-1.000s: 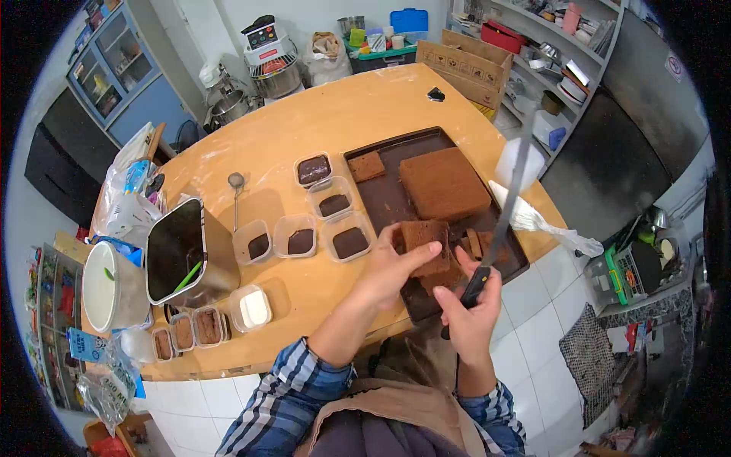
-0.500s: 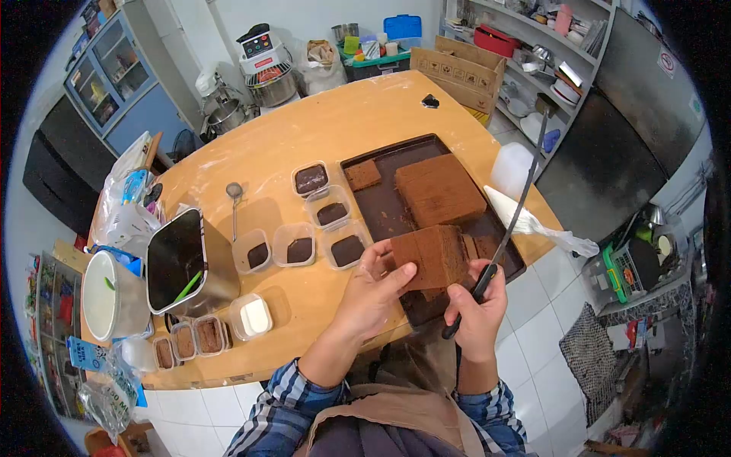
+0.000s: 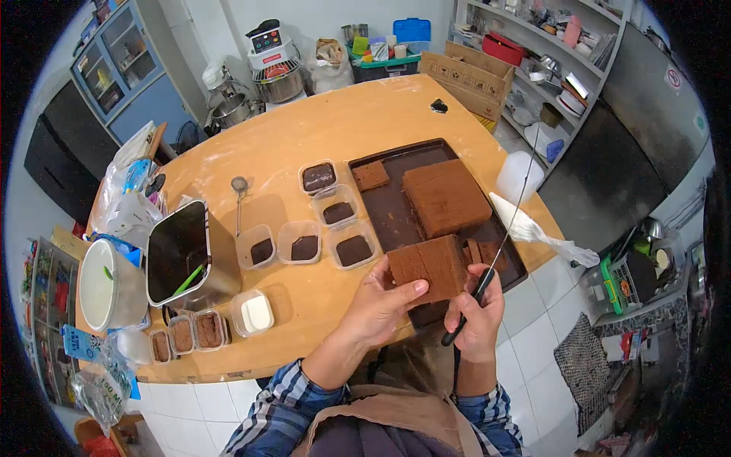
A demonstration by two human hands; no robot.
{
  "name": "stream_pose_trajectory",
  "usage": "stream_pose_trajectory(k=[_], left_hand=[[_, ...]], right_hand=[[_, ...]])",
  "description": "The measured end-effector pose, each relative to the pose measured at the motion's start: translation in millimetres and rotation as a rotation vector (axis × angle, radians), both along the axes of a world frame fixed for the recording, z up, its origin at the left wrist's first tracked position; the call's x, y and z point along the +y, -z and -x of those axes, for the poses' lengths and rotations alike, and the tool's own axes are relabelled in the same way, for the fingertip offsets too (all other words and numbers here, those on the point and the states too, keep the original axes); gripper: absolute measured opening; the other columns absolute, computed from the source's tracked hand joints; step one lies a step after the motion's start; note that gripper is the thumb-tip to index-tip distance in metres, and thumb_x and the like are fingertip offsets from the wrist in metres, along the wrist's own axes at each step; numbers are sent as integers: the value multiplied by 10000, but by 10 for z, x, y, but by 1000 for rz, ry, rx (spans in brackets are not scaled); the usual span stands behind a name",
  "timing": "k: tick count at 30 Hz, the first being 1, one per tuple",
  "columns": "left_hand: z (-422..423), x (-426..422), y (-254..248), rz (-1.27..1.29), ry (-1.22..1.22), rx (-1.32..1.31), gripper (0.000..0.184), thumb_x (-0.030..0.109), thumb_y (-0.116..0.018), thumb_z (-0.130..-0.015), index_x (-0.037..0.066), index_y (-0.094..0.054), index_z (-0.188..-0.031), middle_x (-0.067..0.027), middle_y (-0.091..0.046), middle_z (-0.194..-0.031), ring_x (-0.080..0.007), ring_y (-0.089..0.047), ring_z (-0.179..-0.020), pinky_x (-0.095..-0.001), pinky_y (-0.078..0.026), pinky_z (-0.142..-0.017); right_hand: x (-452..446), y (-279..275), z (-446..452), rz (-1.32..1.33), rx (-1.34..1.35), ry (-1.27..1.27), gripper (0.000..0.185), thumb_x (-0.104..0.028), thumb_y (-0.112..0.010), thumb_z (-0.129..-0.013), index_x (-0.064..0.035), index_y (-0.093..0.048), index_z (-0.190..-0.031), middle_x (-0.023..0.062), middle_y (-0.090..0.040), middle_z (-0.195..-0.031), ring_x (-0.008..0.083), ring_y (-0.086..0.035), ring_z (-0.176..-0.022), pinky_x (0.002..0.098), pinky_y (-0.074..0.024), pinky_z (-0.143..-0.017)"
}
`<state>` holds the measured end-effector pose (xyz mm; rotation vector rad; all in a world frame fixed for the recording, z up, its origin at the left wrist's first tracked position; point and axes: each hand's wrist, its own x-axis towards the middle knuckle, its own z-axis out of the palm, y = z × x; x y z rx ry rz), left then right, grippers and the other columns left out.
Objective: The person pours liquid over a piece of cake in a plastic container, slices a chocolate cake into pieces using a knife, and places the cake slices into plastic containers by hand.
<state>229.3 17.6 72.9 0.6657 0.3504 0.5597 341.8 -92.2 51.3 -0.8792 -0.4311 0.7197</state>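
Observation:
A piece of brown chocolate cake (image 3: 428,268) is held up over the near edge of a dark baking tray (image 3: 381,202). My left hand (image 3: 381,305) grips its left side, thumb on the face of the cake. In my right hand (image 3: 478,314) is the black handle of a long thin knife (image 3: 512,217), its blade pointing up and away to the right. The right fingers are close to the cake's right edge; whether they touch it I cannot tell. On the tray lie a large cake block (image 3: 445,196), a small cake square (image 3: 371,176) and some narrow strips (image 3: 481,254).
Several clear plastic tubs (image 3: 352,245) with dark cake in them stand left of the tray. Further left are a deep metal container (image 3: 218,266), a white bucket (image 3: 129,286) and a small strainer (image 3: 239,199). A piping bag (image 3: 533,231) lies along the tray's right side.
The held cake piece has turned so more of its broad face shows. The knife has shifted slightly with my right hand. The view has moved a little.

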Motion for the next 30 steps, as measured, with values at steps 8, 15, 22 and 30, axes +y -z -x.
stream_pose_trajectory(k=[8, 15, 22, 30], left_hand=[[-30, 93, 232, -301, -256, 19, 664, -37, -752, -729, 51, -383, -1274, -80, -498, -1204, -190, -501, -1146, -353, -459, -961], [-42, 173, 380, -651, -441, 99, 756, -76, -778, -668, 54, -341, -1270, -89, -496, -1208, -207, -520, -1133, -351, -472, -955], [-15, 164, 294, -715, -453, 143, 734, -77, -770, -671, 32, -378, -1283, -95, -495, -1218, -205, -529, -1121, -352, -459, -968], [-20, 303, 375, 180, -133, -91, 477, 26, -661, -810, 54, -457, -1240, -109, -571, -1171, -245, -559, -1115, -406, -448, -988]], right_hand=[[5, -64, 18, 164, -166, 124, 357, 14, -629, -797, -27, -442, -1098, 180, -603, -1105, 84, -503, -507, 203, -419, -398], [-231, -41, 40, 368, -310, 121, 320, -22, -610, -845, -3, -456, -1126, 140, -663, -931, 66, -503, -514, 200, -425, -437], [-458, 191, 95, 291, -561, 163, 217, -39, -495, -907, 11, -486, -1119, 123, -636, -799, 80, -485, -511, 200, -401, -495], [-528, 164, 172, 402, -500, 144, 193, -84, -592, -887, 16, -542, -1044, 58, -645, -791, 62, -515, -604, 209, -435, -557]])
